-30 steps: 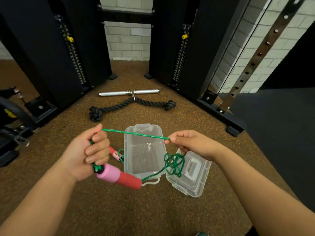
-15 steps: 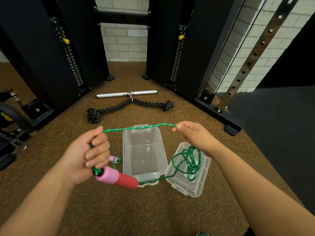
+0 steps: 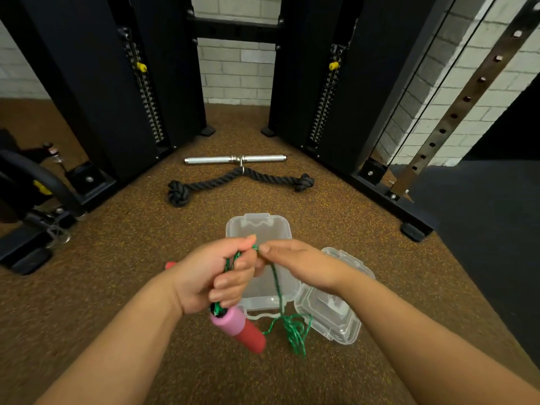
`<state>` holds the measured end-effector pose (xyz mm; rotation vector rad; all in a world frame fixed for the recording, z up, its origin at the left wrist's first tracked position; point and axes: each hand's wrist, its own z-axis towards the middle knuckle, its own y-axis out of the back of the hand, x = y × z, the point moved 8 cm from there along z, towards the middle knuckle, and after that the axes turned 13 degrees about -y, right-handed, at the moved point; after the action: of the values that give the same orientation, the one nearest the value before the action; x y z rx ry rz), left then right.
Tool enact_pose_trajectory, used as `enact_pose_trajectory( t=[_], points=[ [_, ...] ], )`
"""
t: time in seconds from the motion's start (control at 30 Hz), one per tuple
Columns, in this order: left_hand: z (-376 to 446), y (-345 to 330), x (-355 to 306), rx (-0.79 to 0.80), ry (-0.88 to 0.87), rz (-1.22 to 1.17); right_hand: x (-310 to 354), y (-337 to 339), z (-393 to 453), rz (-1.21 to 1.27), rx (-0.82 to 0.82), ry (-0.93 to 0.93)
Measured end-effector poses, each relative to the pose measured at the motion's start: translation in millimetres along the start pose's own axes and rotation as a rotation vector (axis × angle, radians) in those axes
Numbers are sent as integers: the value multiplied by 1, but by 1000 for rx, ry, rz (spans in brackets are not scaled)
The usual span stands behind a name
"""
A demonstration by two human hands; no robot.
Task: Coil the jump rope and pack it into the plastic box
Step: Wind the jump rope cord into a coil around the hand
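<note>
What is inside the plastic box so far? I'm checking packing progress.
The visible far part of the plastic box looks empty. The left hand and right hand cover its middle.

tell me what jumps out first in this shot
Front and centre, two hands meet over a clear plastic box: the left hand grips loops of green rope above a pink and red handle, the right hand pinching the strand. Beyond lie a black knotted rope and a chrome bar.

right hand now touching left hand, green rope span between them gone, loose tangle lower
</note>
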<state>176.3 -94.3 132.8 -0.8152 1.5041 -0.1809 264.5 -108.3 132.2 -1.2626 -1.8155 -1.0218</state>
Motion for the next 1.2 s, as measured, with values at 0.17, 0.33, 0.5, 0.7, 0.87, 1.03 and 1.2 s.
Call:
enact_pose_trajectory(
  t=[0.17,0.33,0.5,0.7,0.87,1.03,1.2],
  points=[
    [-6,-6,4,51,79,1,3,37,0,118,-230,61],
    [-4,-17,-16,162,-38,-367,-13,-9,4,-400,-224,58],
    [-1,25,-32,-260,-325,-404,-9,-20,-3,-489,-308,69],
    [-10,54,-38,-504,-421,-357,28,-24,-23,-667,-374,242],
    [-5,44,-26,-465,-234,-119,49,-26,-27,-458,-277,307],
    [-4,13,-11,-240,-19,186,66,4,-31,-294,-333,301],
    [-5,-13,-1,7,118,203,57,25,-24,-335,-430,281]
  ],
)
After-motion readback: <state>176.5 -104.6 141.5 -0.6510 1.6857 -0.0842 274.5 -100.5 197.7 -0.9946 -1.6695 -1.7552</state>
